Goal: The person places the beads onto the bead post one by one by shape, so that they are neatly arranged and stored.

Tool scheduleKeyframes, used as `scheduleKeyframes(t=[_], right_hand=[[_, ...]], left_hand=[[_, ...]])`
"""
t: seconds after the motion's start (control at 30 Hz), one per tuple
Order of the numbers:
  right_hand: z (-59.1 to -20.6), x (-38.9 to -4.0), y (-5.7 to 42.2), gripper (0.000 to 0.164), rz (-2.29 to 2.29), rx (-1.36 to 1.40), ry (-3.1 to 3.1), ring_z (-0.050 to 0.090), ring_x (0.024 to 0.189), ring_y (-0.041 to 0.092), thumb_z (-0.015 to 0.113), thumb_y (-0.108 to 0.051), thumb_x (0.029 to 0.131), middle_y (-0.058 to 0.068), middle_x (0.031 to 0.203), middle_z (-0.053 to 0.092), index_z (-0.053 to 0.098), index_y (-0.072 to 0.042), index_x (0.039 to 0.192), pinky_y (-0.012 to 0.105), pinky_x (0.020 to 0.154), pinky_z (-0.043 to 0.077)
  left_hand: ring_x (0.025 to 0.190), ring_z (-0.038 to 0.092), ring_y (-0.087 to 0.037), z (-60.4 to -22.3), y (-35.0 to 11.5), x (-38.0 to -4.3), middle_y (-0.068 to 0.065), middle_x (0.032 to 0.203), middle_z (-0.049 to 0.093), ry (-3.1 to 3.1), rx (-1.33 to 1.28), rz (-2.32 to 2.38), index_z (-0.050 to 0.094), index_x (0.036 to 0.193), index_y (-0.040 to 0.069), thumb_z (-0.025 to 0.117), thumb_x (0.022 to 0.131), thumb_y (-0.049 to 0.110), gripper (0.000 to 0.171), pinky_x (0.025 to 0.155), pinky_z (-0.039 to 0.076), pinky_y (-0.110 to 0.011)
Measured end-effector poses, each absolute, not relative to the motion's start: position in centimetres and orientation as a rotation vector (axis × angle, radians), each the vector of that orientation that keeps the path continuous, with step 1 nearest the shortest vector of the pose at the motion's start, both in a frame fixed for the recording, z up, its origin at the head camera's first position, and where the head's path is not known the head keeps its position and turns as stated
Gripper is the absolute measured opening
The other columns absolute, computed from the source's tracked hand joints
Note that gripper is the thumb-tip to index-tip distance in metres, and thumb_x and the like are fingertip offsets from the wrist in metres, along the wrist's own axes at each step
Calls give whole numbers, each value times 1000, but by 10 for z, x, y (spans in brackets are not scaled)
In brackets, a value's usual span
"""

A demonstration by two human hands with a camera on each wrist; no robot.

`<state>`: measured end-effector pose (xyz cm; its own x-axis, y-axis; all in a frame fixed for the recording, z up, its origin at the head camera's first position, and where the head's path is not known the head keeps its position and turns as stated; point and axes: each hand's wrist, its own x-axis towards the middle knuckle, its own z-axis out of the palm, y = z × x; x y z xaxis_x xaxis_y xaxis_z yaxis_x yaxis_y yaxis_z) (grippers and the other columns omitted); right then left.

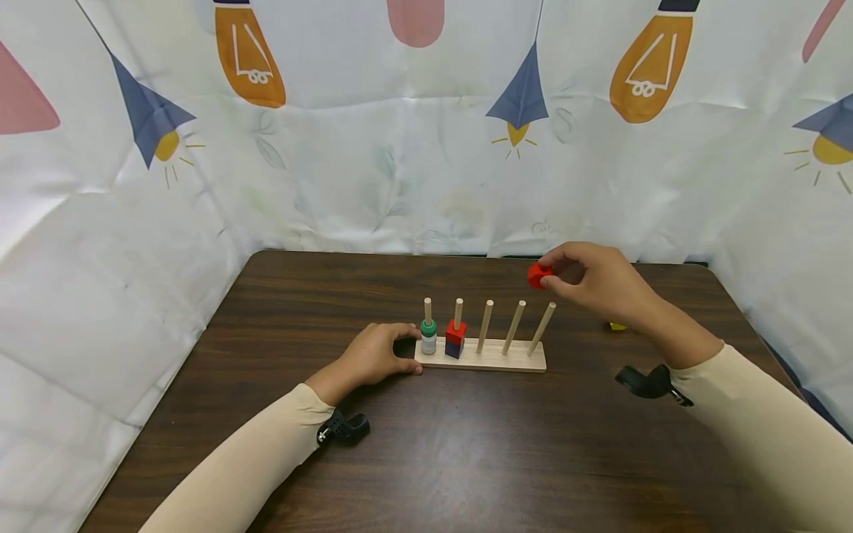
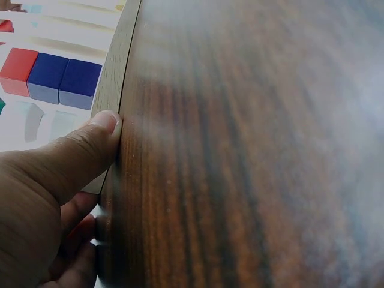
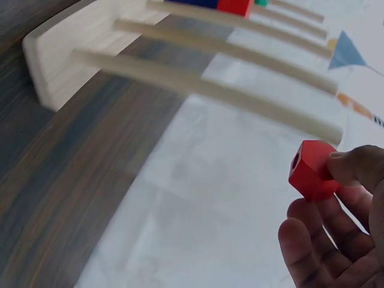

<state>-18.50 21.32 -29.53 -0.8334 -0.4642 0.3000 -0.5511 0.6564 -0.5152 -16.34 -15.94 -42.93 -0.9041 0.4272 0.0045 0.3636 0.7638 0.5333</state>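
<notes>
My left hand (image 1: 375,355) grips the left end of a wooden peg board (image 1: 493,361), thumb along its front edge in the left wrist view. Five upright pegs stand in the board. White beads (image 1: 429,342) with a green bead (image 1: 428,327) on top sit on the leftmost peg. Round the second peg are blue cubes (image 2: 47,78) under a red cube (image 2: 18,71). Above and behind the board's right end, my right hand (image 1: 603,281) pinches a red hexagonal bead (image 3: 313,171) between thumb and fingers. The bead's hole shows in the right wrist view, close by a peg tip (image 3: 327,131).
A small yellow piece (image 1: 618,326) lies on the dark wooden table (image 1: 453,451), partly hidden under the right forearm. Behind the table hangs a white patterned cloth (image 1: 400,185). Three pegs right of the cubes carry no beads.
</notes>
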Motion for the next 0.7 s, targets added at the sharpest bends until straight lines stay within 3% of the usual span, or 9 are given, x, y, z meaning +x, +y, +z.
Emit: scheduleKeyframes(t=[0.7], right_hand=[[-292,-170,162,23,1024,1010,-2682,66,78,9,78,-9,91,-3,101,72,72,-11,114,33,68,56]], left_hand=[[124,61,-27,-432,-160,-164,-3,131,68,2850,652,830,73,124,17,92,77,38,55,105,47,-47]])
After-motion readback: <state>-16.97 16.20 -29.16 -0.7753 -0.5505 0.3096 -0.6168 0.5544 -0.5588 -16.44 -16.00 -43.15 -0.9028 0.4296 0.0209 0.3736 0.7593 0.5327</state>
